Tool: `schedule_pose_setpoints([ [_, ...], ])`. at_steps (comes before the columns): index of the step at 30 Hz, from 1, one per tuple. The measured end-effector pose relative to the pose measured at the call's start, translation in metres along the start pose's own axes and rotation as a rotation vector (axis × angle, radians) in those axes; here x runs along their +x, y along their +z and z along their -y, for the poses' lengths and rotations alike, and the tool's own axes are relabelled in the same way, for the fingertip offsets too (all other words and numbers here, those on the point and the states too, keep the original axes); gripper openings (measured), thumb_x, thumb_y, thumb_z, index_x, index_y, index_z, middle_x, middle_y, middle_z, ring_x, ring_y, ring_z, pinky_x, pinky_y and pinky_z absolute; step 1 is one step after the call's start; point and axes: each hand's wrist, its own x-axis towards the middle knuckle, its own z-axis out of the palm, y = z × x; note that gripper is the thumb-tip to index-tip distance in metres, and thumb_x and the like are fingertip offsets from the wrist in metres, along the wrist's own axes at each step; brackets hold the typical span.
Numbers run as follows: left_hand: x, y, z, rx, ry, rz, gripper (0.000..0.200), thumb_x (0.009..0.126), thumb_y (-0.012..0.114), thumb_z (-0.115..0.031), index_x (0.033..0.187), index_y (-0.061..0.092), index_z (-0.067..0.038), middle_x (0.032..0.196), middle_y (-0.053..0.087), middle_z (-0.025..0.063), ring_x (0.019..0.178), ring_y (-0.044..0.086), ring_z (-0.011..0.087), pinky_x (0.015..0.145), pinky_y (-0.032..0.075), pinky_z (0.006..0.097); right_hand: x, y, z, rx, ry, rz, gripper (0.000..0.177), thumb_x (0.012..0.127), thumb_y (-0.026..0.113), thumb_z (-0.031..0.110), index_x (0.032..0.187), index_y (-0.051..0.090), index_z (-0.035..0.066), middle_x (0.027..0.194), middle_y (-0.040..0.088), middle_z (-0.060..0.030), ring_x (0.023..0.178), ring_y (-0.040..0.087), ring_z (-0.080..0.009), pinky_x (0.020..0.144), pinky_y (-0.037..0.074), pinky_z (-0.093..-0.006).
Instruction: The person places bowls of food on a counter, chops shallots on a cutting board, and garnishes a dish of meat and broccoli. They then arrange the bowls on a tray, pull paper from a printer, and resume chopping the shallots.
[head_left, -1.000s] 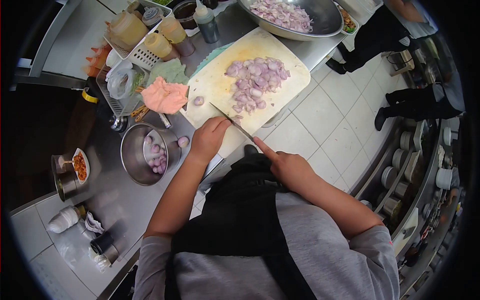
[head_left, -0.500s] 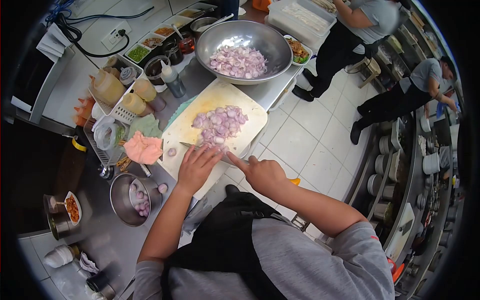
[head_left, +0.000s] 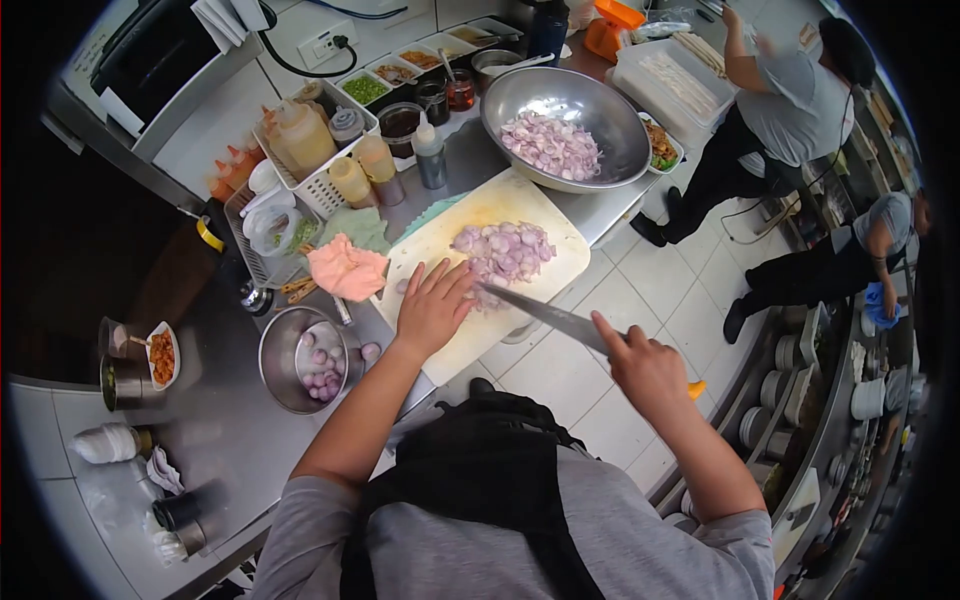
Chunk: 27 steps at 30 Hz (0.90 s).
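Note:
My right hand (head_left: 645, 370) grips a knife (head_left: 550, 318), its index finger stretched along the top of the blade. The blade slants over the front edge of the white cutting board (head_left: 447, 355), its tip beside my left fingers. My left hand (head_left: 437, 308) lies over the board with fingers extended, next to a pile of sliced shallots (head_left: 510, 250); what is under the fingertips is hidden. A large steel bowl (head_left: 625, 125) behind the board holds more sliced shallots (head_left: 550, 145). Whole peeled shallots (head_left: 322, 385) sit in a smaller steel bowl (head_left: 283, 385).
A pink cloth (head_left: 347, 268) lies at the board's left corner. Beyond it stands a white basket (head_left: 325, 190) of squeeze bottles. Small tubs of toppings (head_left: 365, 89) line the wall. Two co-workers (head_left: 800, 110) stand on the right, one near shelves of dishes (head_left: 770, 400).
My right hand has drawn back to the right with the knife, and the blade is now in full view. My left hand stays at the shallots. The camera view has shifted.

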Motion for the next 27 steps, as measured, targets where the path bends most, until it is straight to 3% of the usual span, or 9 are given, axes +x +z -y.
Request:
schedule_pose_setpoints([
  [4,-0.01,0.004,0.003,-0.101,-0.104,-0.085,0.034,0.083,0.071,-0.017,0.117,0.067,-0.016,0.118,0.064,0.005,0.116,0.057,0.0257,0.104,0.04,0.0448,0.013,-0.008,-0.018,0.039,0.098,-0.061,0.067,0.086,0.067,0.023,0.146,0.041,0.036,0.09,0.059,-0.0091,0.064,0.067,-0.0244,0.056,0.056,-0.0377],
  [7,-0.018,-0.002,-0.006,-0.244,-0.127,-0.159,0.017,0.08,0.072,-0.01,0.097,0.073,-0.012,0.094,0.065,0.0044,0.093,0.061,0.0263,0.085,0.045,0.0408,0.062,0.008,-0.034,0.153,0.087,-0.075,0.061,0.09,0.065,0.031,0.146,0.04,0.039,0.102,0.057,-0.0115,0.08,0.068,-0.0285,0.067,0.057,-0.0407],
  [11,-0.022,-0.014,-0.015,-0.236,-0.228,-0.062,0.02,0.08,0.073,-0.005,0.099,0.074,-0.011,0.094,0.065,0.006,0.091,0.061,0.028,0.082,0.046,0.0386,0.147,0.022,-0.052,0.216,0.006,0.025,0.055,0.094,0.058,0.037,0.146,0.04,0.039,0.113,0.054,-0.0156,0.096,0.067,-0.0318,0.077,0.057,-0.042],
  [16,-0.005,-0.014,-0.034,-0.258,-0.394,-0.22,0.028,0.082,0.069,-0.001,0.108,0.071,-0.009,0.113,0.062,0.0104,0.103,0.06,0.0289,0.09,0.048,0.0384,0.23,0.054,-0.064,0.251,-0.223,0.025,0.05,0.094,0.057,0.033,0.144,0.047,0.034,0.123,0.055,-0.0157,0.116,0.058,-0.033,0.093,0.051,-0.0426],
  [19,0.008,-0.009,-0.059,-0.237,-0.545,-0.269,0.033,0.083,0.067,0.001,0.114,0.068,-0.006,0.126,0.054,0.015,0.111,0.056,0.0308,0.097,0.046,0.0389,0.249,0.081,-0.078,0.174,-0.317,-0.11,0.049,0.093,0.059,0.028,0.142,0.05,0.03,0.125,0.055,-0.0159,0.117,0.057,-0.0317,0.097,0.047,-0.0388],
  [21,0.008,0.002,-0.067,-0.183,-0.561,-0.283,0.034,0.082,0.068,0.001,0.115,0.067,-0.006,0.128,0.052,0.0154,0.112,0.054,0.0309,0.096,0.045,0.039,0.233,0.081,-0.09,0.285,-0.45,-0.378,0.041,0.092,0.06,0.025,0.134,0.057,0.02,0.119,0.059,-0.0132,0.113,0.059,-0.028,0.099,0.044,-0.0361],
  [23,0.011,0.007,-0.077,-0.133,-0.57,-0.292,0.035,0.082,0.068,0.0,0.117,0.066,-0.006,0.131,0.049,0.0158,0.113,0.052,0.0309,0.096,0.045,0.0391,0.204,0.071,-0.132,0.486,-0.518,-0.411,0.031,0.092,0.061,0.021,0.122,0.06,0.012,0.107,0.064,-0.0112,0.102,0.064,-0.0261,0.09,0.048,-0.0384],
  [26,0.023,0.009,-0.096,-0.084,-0.666,-0.348,0.033,0.084,0.067,0.0,0.116,0.065,-0.006,0.131,0.047,0.0157,0.11,0.051,0.0299,0.097,0.042,0.0392,0.22,0.141,-0.219,0.998,0.057,-0.86,0.026,0.094,0.056,0.01,0.119,0.053,0.008,0.089,0.062,-0.0113,0.071,0.064,-0.0239,0.066,0.053,-0.0375],
  [27,0.026,0.01,-0.1,-0.074,-0.694,-0.365,0.032,0.084,0.066,-0.001,0.116,0.065,-0.005,0.132,0.046,0.0153,0.11,0.05,0.0293,0.097,0.041,0.0388,0.237,0.153,-0.26,1.246,0.334,-0.778,0.028,0.096,0.054,0.013,0.123,0.047,0.008,0.088,0.062,-0.0118,0.07,0.063,-0.0228,0.064,0.053,-0.0366],
])
